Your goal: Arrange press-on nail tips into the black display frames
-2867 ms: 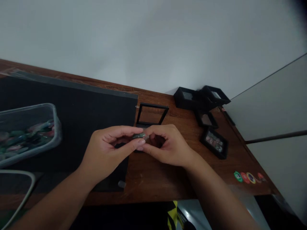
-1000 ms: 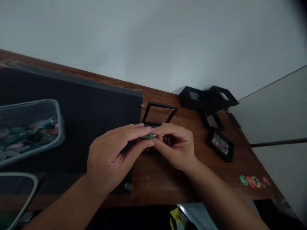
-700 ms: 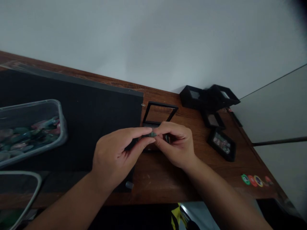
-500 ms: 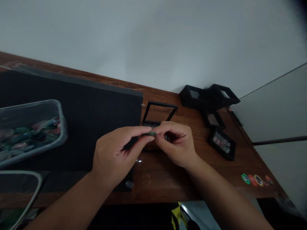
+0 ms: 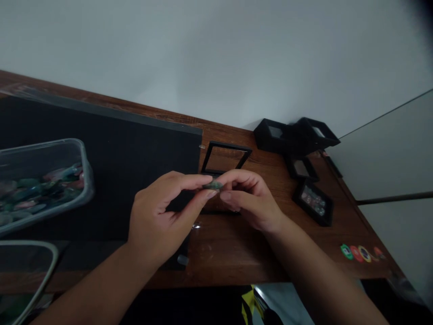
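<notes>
The left hand [image 5: 169, 210] pinches a green stone [image 5: 214, 185] by its near end, forefinger on top and thumb underneath. The stone is held up just above the open black box [image 5: 230, 145], lying roughly flat, with its far end pointing to the right.

The right hand [image 5: 223, 188] has just loosened: its thumb, earlier up against the stone, now sits lower and away from it, while the forefinger reaches the stone's right end. Thumb and forefinger are parted. Whether the curled fingers behind hold anything cannot be told. For the work in hand, this seems to leave the stone's weight mainly on the left pinch.

Another change is a small shiny scrap [image 5: 196, 226] on the table [image 5: 237, 253], in front of the box and a little to its left; it was absent a moment ago. What it is cannot be made out.

The box's framed lid stands raised behind the hands, which hide most of its base. Well to the left of the box, on a dark mat [image 5: 145, 153], a clear tub [image 5: 88, 180] holds more stones [image 5: 30, 192], green and pinkish. To the box's right lies a closed black case [image 5: 328, 212] with small pieces behind its window.
</notes>
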`<state>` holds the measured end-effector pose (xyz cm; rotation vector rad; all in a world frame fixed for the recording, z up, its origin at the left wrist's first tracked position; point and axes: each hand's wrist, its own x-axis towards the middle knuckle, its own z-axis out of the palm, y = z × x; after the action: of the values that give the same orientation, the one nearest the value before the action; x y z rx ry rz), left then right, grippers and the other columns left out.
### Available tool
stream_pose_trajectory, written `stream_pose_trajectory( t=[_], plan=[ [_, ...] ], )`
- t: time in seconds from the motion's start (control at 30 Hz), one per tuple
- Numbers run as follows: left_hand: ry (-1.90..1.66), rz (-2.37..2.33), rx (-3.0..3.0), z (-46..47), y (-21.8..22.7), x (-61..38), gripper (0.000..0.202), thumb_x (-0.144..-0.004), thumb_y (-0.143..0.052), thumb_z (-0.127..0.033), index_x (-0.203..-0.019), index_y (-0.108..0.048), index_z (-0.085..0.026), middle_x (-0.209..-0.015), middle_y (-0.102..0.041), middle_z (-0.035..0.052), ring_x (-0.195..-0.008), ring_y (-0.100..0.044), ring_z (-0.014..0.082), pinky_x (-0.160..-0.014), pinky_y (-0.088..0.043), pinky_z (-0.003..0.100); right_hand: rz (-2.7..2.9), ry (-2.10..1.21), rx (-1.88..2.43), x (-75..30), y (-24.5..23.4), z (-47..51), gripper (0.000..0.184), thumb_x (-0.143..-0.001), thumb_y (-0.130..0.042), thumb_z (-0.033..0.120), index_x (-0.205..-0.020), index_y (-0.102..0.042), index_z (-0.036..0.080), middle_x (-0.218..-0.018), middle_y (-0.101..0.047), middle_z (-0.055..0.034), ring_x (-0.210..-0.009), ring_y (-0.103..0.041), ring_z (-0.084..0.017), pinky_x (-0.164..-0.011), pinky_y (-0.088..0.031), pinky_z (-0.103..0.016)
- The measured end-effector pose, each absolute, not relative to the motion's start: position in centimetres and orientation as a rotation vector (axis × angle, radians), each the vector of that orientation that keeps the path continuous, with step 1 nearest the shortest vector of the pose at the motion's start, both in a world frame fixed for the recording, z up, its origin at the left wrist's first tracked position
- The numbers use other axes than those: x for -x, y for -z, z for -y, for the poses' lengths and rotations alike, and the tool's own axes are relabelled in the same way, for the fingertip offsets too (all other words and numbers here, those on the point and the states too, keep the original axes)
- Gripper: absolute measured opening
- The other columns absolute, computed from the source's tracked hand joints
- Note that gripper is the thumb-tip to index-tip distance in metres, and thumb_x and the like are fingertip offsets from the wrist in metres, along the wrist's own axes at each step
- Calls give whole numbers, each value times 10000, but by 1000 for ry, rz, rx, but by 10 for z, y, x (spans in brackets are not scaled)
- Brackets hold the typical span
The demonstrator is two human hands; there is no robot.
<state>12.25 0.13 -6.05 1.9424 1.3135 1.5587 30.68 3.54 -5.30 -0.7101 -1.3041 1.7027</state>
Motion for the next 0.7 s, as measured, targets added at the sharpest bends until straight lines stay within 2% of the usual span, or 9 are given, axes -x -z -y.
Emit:
stream_pose_trajectory(
  t=[0.2,0.4,0.7],
  plan=[
    [-1555,-1243,-1922,-1,60,-122,225,-844,-760,-132,-1023,-730,-266,-890,-743,-52,-769,-687,89,-746,-582,213,1195,-1871,702,-308,50,-36,163,-858,-740,338,-911,-773,187,-545,-483,70,-466,-336,-41,-442,-267,-174],
    [-1517,-1238,-1946,1,61,-120,271,-847,-755,-128,-1062,-730,-290,-861,-724,-54,-739,-675,89,-702,-572,221,1297,-1861,669,-311,54,-39,142,-888,-733,313,-920,-738,176,-588,-497,69,-487,-354,-40,-449,-296,-164],
    [-1519,-1213,-2006,0,59,-119,218,-873,-738,-159,-1046,-720,-290,-864,-744,-54,-720,-670,93,-687,-575,229,1350,-1919,602,-312,54,-41,159,-904,-715,316,-915,-680,161,-651,-523,58,-495,-353,-38,-441,-284,-167]
  ],
)
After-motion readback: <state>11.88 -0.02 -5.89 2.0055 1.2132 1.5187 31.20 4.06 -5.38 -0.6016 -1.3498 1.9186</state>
